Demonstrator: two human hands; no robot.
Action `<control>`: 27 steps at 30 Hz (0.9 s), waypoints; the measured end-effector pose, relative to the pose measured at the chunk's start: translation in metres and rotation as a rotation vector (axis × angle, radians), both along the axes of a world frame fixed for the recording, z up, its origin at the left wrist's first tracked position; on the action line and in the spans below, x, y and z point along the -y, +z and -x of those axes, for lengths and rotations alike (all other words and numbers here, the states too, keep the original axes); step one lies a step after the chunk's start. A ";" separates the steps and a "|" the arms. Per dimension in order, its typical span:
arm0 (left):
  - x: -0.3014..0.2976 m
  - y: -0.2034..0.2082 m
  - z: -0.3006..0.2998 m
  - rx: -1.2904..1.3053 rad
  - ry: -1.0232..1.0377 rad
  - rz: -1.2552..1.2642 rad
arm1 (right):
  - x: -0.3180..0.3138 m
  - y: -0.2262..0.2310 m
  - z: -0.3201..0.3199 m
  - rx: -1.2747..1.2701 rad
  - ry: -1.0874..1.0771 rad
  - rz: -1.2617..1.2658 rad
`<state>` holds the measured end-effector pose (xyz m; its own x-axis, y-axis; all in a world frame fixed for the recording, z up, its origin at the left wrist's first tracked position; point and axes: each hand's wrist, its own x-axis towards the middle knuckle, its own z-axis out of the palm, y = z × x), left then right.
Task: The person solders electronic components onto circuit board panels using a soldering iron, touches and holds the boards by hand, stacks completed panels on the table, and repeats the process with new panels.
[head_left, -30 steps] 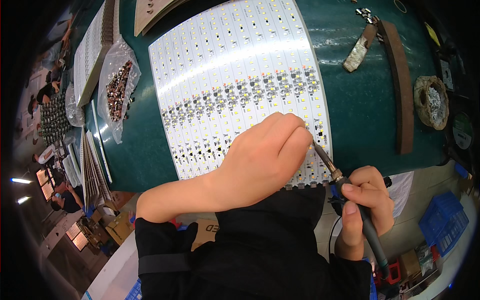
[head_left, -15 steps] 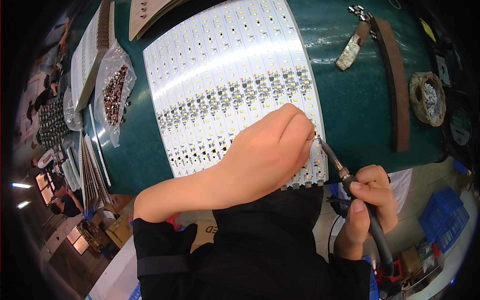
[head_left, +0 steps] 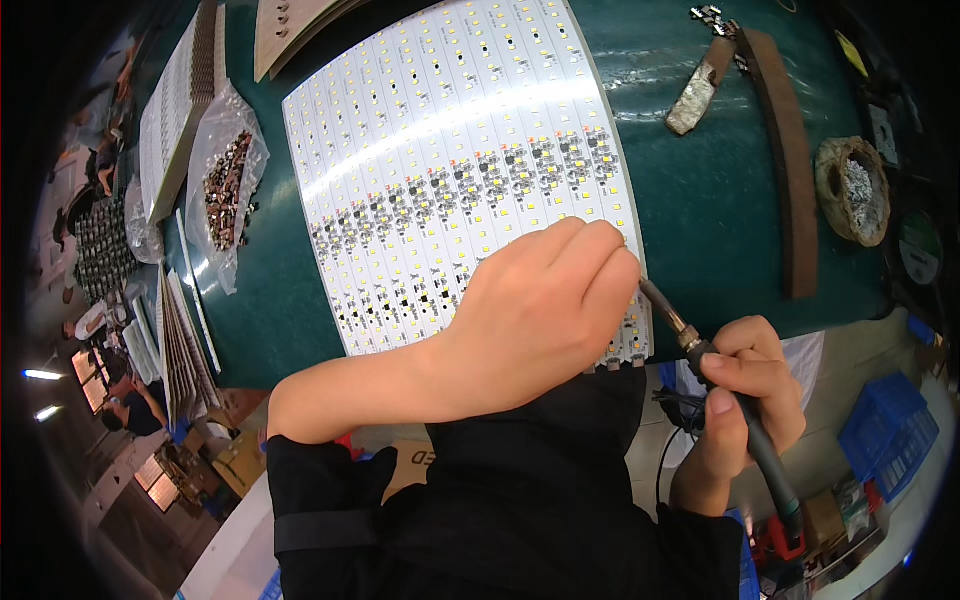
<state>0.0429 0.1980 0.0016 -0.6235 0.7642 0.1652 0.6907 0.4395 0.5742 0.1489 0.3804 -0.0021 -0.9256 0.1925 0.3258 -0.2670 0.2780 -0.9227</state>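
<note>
Print marks one cardboard piece at seven o'clock; one sheet of light strips, at twelve, bears unreadably tiny print. Over its five-o'clock corner curls the left hand, its hold impossible to tell; the right hand, at four, grips one soldering iron.

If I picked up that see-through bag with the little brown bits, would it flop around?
Probably! The plastic bag looks thin and crinkled, so it would likely sag and fold rather than keep its shape. The small brown pieces lie in a loose heap, so they'd probably slide and bunch together.
</note>
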 end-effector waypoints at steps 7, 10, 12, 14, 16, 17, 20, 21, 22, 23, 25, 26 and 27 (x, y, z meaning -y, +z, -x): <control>0.006 -0.003 -0.007 -0.089 -0.059 -0.050 | -0.036 -0.003 -0.015 0.027 -0.676 -0.204; 0.015 0.002 -0.013 -0.233 -0.053 -0.011 | -0.055 -0.005 0.002 0.155 -0.732 -0.662; 0.017 -0.002 -0.013 -0.281 -0.073 0.022 | -0.057 -0.011 -0.005 0.134 -0.722 -0.590; 0.019 -0.004 -0.012 -0.235 -0.069 -0.010 | -0.047 -0.003 -0.006 0.140 -0.754 -0.517; 0.021 -0.004 -0.011 -0.195 -0.069 -0.045 | -0.046 -0.004 -0.013 0.138 -0.787 -0.444; 0.021 -0.006 -0.009 -0.032 -0.048 -0.163 | -0.051 -0.013 -0.021 0.043 -0.666 -0.093; 0.021 -0.003 -0.007 0.240 -0.016 -0.300 | -0.042 -0.011 -0.017 -0.037 -0.312 0.369; 0.020 -0.002 -0.006 0.352 -0.003 -0.311 | -0.035 -0.008 -0.016 -0.001 -0.244 0.394; 0.019 -0.008 -0.005 0.352 -0.003 -0.323 | -0.026 -0.007 -0.013 0.041 -0.174 0.413; 0.018 -0.012 -0.003 0.286 0.010 -0.303 | -0.016 -0.003 -0.007 0.054 -0.164 0.399; 0.016 -0.018 -0.003 0.215 0.026 -0.286 | -0.006 -0.001 0.000 0.063 -0.174 0.367; 0.015 -0.019 -0.004 0.164 0.030 -0.252 | -0.002 0.001 0.002 0.076 -0.190 0.340; 0.014 -0.020 -0.004 0.115 0.034 -0.217 | 0.000 0.001 0.004 0.085 -0.184 0.353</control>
<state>0.0468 0.1842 -0.0180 -0.6724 0.6966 0.2501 0.6026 0.3190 0.7315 0.1454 0.3805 -0.0011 -0.8861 0.4439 0.1337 -0.1608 -0.0239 -0.9867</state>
